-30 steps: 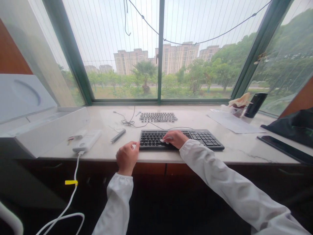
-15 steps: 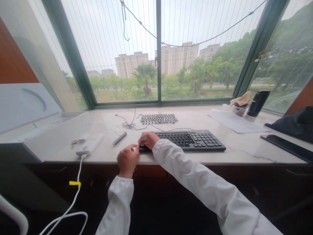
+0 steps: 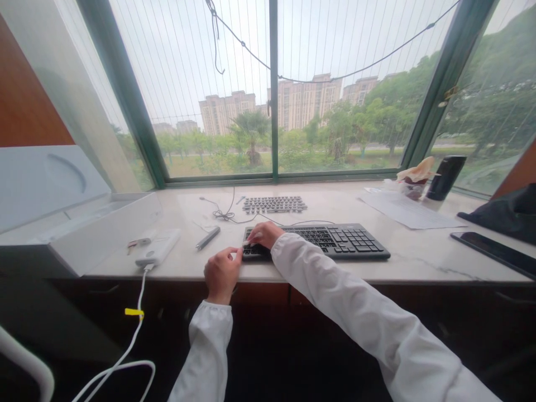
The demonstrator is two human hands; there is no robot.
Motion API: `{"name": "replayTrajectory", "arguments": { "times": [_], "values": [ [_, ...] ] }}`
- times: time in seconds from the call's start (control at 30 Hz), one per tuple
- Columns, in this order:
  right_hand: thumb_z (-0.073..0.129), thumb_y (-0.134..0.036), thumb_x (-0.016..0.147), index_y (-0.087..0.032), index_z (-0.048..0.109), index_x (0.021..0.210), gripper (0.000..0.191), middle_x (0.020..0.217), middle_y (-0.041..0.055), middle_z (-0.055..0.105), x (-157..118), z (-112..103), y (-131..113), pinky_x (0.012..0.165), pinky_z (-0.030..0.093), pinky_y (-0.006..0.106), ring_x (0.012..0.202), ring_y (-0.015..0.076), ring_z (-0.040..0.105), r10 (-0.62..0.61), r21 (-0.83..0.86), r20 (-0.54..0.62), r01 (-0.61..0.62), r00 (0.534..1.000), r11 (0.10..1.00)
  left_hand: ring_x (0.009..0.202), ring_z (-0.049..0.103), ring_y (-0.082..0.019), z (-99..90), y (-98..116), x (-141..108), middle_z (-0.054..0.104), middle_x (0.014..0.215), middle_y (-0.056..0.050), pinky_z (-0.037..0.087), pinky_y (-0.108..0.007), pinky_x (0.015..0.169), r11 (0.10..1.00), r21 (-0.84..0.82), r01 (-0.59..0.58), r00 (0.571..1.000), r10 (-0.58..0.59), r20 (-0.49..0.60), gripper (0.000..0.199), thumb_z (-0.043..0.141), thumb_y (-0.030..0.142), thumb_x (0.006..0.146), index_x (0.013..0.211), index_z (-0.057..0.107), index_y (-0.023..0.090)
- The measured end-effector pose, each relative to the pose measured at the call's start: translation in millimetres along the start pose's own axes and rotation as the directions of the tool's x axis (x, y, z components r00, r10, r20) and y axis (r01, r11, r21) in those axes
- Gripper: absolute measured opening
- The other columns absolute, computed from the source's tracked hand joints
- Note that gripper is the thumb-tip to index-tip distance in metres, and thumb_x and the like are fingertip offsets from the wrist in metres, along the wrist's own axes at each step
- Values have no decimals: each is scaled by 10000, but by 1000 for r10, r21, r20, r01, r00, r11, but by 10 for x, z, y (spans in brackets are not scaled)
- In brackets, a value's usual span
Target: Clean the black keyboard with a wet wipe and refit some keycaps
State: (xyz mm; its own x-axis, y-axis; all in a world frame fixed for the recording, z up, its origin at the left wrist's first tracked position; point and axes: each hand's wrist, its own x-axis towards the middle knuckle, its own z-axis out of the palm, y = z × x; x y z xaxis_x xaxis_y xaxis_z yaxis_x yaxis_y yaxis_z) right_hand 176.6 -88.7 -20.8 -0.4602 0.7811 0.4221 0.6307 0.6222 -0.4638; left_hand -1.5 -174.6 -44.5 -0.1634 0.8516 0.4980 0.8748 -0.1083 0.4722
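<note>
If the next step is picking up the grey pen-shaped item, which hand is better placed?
Probably the left. The left hand is nearer the grey pen-shaped item, with nothing visible in its grasp. The right hand is over the keyboard, seemingly pinching a small white piece.

Pale daylight enters through the window (image 3: 274, 100), leaving a soft sheen on the tabletop (image 3: 335, 271). Below the window, the area under the tabletop is nearly black. Outer edges look stretched and smeared.

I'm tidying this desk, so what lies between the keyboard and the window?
The head view shows rows of small keycap-like pieces between the keyboard and the window, with a thin dark cable partly there too.
</note>
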Motion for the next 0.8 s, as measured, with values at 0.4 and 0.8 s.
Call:
{"name": "replayTrajectory", "arguments": {
  "times": [0.4,0.8],
  "values": [
    [635,-132,818,-212,760,900,170,871,39,627,-128,-38,-142,749,433,215,751,110,574,-233,-81,86,239,969,968,588,553,-186,2,9,-12,664,654,-20,220,-271,545,1000,15,-14,1000,14,-10,282,533,481,852,830,757,312],
    [622,-212,850,-238,764,926,163,860,40,609,-180,-15,-173,706,404,232,747,124,538,-186,-91,104,195,977,977,611,564,-186,-30,38,-8,671,673,-22,222,-279,544,999,37,17,1000,-18,10,281,541,486,845,840,758,308]
  ]
}}
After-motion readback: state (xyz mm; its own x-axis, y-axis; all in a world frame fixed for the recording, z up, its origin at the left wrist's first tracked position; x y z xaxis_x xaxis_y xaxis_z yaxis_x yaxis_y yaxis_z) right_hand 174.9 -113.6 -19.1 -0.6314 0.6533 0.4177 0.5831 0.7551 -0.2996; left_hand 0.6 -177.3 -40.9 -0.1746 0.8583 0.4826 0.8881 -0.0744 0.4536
